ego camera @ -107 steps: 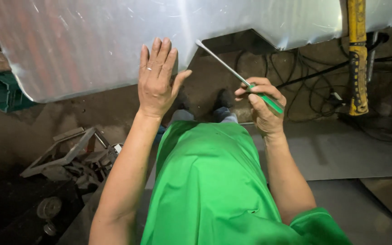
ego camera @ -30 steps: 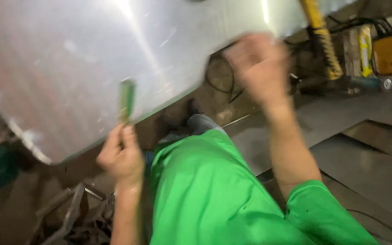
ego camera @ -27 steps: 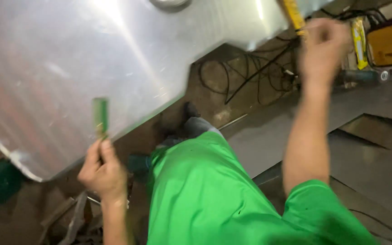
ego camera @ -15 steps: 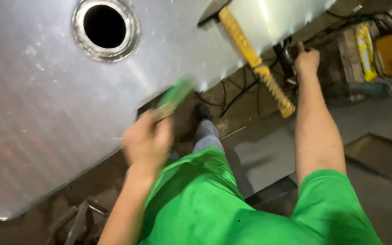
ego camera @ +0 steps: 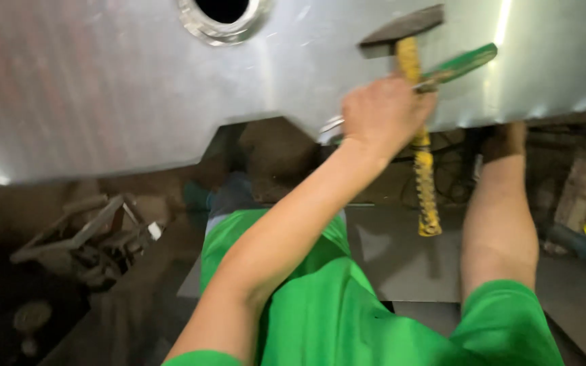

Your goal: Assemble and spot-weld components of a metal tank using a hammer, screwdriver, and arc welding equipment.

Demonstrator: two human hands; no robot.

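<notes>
Sheet (ego camera: 103,88): bright metal, fills the frame from 9 through 12 to 3 o'clock. Shifted since half a second ago; round hole (ego camera: 224,8) now cut off at the top edge near 11 o'clock, notched lower edge at centre.

Hammer (ego camera: 418,169): yellow grip, dark head at 1 o'clock lying against the sheet face, grip hanging toward 5 o'clock. Half a second ago lay slanted across the sheet edge near the right hand; now close to upright and passing through the left fist.

Green tool (ego camera: 459,63): green handle pointing to 2 o'clock, crossing the hammer grip just above the fist. Carried from 9 o'clock a second ago.

Left hand (ego camera: 384,112): just right of centre, closed tight on the green tool, apparently on the hammer grip too.

Right hand (ego camera: 503,139): at 3 o'clock, tucked under the sheet's lower edge; fingers hidden, so cannot tell whether spread or curled. No longer near the hammer.

Judged effect: both tools gathered in the left hand, right hand freed to support the sheet.

Scrap frame (ego camera: 83,230) on the floor at 8 o'clock.
</notes>
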